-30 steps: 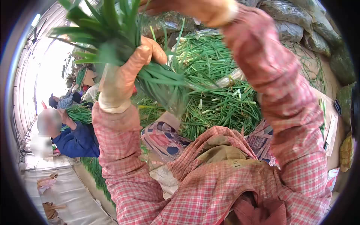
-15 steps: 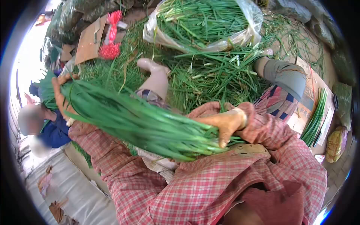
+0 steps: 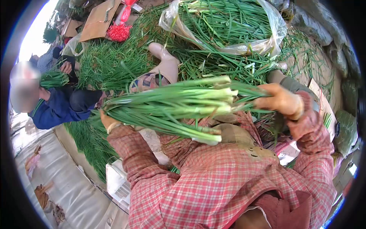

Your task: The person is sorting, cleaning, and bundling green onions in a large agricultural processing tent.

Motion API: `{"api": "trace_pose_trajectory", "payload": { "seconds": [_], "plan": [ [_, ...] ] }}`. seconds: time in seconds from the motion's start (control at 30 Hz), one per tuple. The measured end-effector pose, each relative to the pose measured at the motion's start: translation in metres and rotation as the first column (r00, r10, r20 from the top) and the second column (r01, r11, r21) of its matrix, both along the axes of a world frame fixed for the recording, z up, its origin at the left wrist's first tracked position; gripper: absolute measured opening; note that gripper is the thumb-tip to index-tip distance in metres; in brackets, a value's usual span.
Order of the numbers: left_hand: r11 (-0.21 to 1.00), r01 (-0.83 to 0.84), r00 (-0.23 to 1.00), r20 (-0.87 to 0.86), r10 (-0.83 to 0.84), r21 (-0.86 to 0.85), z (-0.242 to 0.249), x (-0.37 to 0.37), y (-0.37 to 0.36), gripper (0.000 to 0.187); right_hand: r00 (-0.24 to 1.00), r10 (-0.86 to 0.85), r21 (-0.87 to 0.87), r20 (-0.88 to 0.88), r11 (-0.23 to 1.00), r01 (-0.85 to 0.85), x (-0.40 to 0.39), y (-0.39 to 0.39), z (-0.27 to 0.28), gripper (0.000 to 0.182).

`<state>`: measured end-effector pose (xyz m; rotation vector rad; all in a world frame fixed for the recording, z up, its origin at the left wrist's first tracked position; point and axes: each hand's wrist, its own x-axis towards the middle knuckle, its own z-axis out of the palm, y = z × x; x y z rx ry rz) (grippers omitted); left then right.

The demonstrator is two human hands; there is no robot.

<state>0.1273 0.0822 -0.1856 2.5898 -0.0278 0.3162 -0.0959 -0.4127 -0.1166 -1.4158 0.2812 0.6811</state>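
Note:
A thick bunch of long green stalks (image 3: pixel 171 101) lies sideways across the front of my body, its pale cut ends toward the right. My left hand (image 3: pixel 108 119) is wrapped round the leafy left end and is partly hidden by it. My right hand (image 3: pixel 279 100), to the right of the pale ends, is closed on a few thinner green stalks that stretch out from the bunch. Its fingers are slightly blurred.
A clear plastic bag (image 3: pixel 279 32) full of green stalks stands at the top. Loose stalks (image 3: pixel 103 63) cover the ground. A co-worker in a blue jacket (image 3: pixel 57 110) sits at the left, holding stalks. Red string (image 3: pixel 119 33) lies near cardboard (image 3: pixel 100 19).
My left hand has moved down and to the right with the bunch. My right hand has gone from the bunch's cut end up and rightward, with some stalks in it. The view has shifted.

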Motion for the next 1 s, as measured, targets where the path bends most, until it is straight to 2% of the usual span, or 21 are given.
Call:
{"api": "trace_pose_trajectory", "payload": {
  "seconds": [0.07,0.1,0.13,0.17,0.2,0.27,0.33,0.37,0.4,0.43,0.5,0.53,0.6,0.63,0.67,0.73,0.8,0.87,0.9,0.93,1.0],
  "plan": [
    [0.972,-0.154,0.961,-0.200,0.188,0.175,0.008,-0.019,0.018,0.033,0.927,-0.343,-0.012,-0.148,0.938,0.345,-0.031,-0.054,0.002,0.026],
    [0.970,-0.242,0.934,-0.276,0.227,-0.021,0.005,-0.025,0.032,0.032,0.825,-0.564,-0.217,-0.025,0.809,0.546,-0.044,-0.080,0.017,0.023],
    [0.916,-0.346,0.901,-0.342,0.265,-0.204,0.002,-0.031,0.046,0.031,0.759,-0.652,-0.150,-0.002,0.750,0.644,-0.081,-0.155,-0.004,0.014],
    [0.662,-0.423,0.898,-0.381,0.218,-0.619,-0.010,-0.039,0.070,0.031,0.958,-0.280,0.686,-0.069,0.684,0.249,-0.099,-0.239,-0.026,0.009],
    [0.677,-0.415,0.908,-0.330,0.260,-0.608,-0.013,-0.046,0.076,0.032,0.894,-0.428,0.328,0.134,0.870,0.368,-0.080,-0.197,0.022,0.010],
    [0.789,-0.398,0.917,-0.232,0.325,-0.468,-0.015,-0.061,0.078,0.032,0.765,-0.615,-0.158,0.190,0.750,0.642,-0.053,-0.144,0.012,0.024],
    [0.915,-0.363,0.929,-0.143,0.342,-0.178,-0.013,-0.077,0.068,0.031,0.976,0.136,-0.643,0.171,0.766,0.006,-0.014,-0.093,-0.037,0.041],
    [0.921,-0.306,0.951,-0.122,0.284,-0.242,-0.011,-0.088,0.059,0.034,0.762,0.637,-0.993,0.114,0.085,0.077,0.007,-0.051,-0.035,0.046],
    [0.886,-0.336,0.941,-0.146,0.304,-0.320,-0.013,-0.094,0.058,0.036,0.840,0.538,-0.997,-0.079,-0.055,-0.058,0.040,-0.008,-0.016,0.065],
    [0.842,-0.367,0.930,-0.169,0.327,-0.396,-0.017,-0.099,0.057,0.038,0.781,0.552,-0.957,0.290,0.143,0.254,0.050,0.010,-0.028,0.063],
    [0.834,-0.363,0.931,-0.133,0.339,-0.415,-0.015,-0.118,0.052,0.042,0.728,0.554,-0.878,0.404,0.457,0.140,0.074,0.080,-0.006,0.056],
    [0.884,-0.308,0.951,-0.074,0.301,-0.351,-0.011,-0.127,0.042,0.044,0.739,0.607,-0.905,0.292,0.426,0.007,0.086,0.110,-0.006,0.065],
    [0.957,-0.191,0.978,0.042,0.205,-0.218,-0.005,-0.135,0.027,0.048,0.647,0.534,-0.834,0.544,0.431,0.346,0.098,0.160,-0.057,0.084],
    [0.843,-0.261,0.962,-0.053,0.268,-0.471,-0.017,-0.139,0.035,0.043,0.780,0.518,-0.886,0.350,0.453,0.097,0.111,0.175,-0.065,0.087],
    [0.722,-0.284,0.950,-0.086,0.300,-0.631,-0.012,-0.141,0.027,0.040,0.786,0.373,-0.821,0.493,0.499,0.278,0.112,0.195,-0.089,0.083],
    [0.404,-0.307,0.928,-0.176,0.330,-0.862,0.001,-0.145,0.007,0.036,0.860,0.249,-0.657,0.445,0.744,0.125,0.112,0.207,-0.094,0.069],
    [0.368,-0.357,0.905,-0.222,0.362,-0.859,-0.002,-0.143,0.011,0.039,0.881,0.142,-0.505,0.450,0.855,0.120,0.104,0.200,-0.093,0.048],
    [0.362,-0.327,0.907,-0.183,0.378,-0.873,-0.009,-0.142,0.023,0.036,0.772,0.258,-0.562,0.581,0.813,0.151,0.095,0.190,-0.091,0.030],
    [0.125,-0.244,0.935,-0.199,0.294,-0.962,-0.011,-0.139,0.030,0.041,0.752,0.334,-0.629,0.568,0.766,0.135,0.093,0.176,-0.088,0.029],
    [0.157,-0.246,0.935,-0.191,0.299,-0.956,-0.009,-0.139,0.032,0.042,0.729,0.407,-0.690,0.550,0.714,0.122,0.094,0.158,-0.076,0.028],
    [0.213,-0.240,0.933,-0.165,0.320,-0.947,-0.006,-0.137,0.030,0.044,0.846,-0.068,-0.391,0.528,0.865,0.314,0.093,0.115,-0.081,0.025]
  ]
}}
